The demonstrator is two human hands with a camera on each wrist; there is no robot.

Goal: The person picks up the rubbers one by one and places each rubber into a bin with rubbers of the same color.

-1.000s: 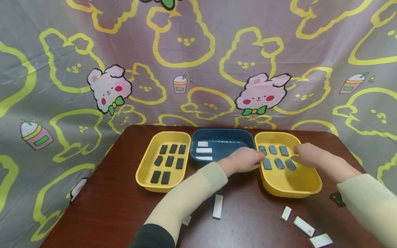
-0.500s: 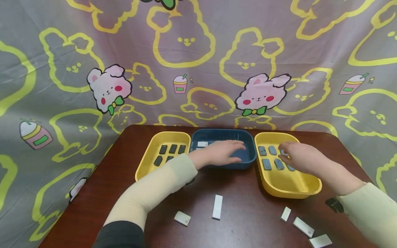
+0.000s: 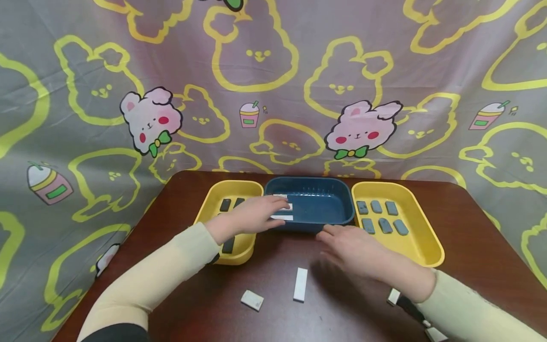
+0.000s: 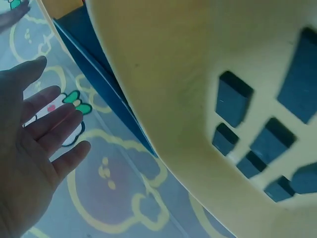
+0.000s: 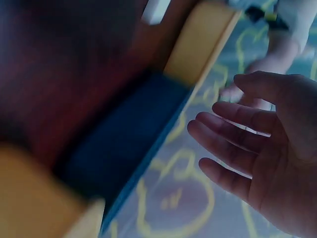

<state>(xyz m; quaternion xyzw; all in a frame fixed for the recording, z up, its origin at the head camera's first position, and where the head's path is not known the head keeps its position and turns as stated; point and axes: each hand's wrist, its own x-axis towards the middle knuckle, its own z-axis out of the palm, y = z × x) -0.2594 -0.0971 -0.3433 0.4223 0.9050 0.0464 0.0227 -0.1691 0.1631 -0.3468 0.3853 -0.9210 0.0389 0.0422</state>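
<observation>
My left hand (image 3: pixel 252 213) hovers over the right side of the left yellow bin (image 3: pixel 241 259), its fingertips reaching above the blue bin (image 3: pixel 325 209). In the left wrist view its fingers are spread and relaxed, holding nothing. Dark blocks (image 4: pixel 233 99) lie in that yellow bin. White blocks (image 3: pixel 284 217) in the blue bin are partly hidden by the left hand. My right hand (image 3: pixel 359 251) hangs over the table in front of the right yellow bin (image 3: pixel 431 247); the right wrist view shows loosely bent fingers with nothing in them. Several blue-grey blocks (image 3: pixel 385 225) stand in two rows in the right bin.
On the brown table (image 3: pixel 192 294) lie a long white block (image 3: pixel 300 285) and a shorter whitish block (image 3: pixel 252 300). More white blocks (image 3: pixel 393 297) at the right are partly covered by the right forearm. A patterned curtain (image 3: pixel 273 104) hangs behind the table.
My left hand has moved left from the right yellow bin, across the blue bin. My right hand has left the right bin, moving left and toward me. The blocks stay put.
</observation>
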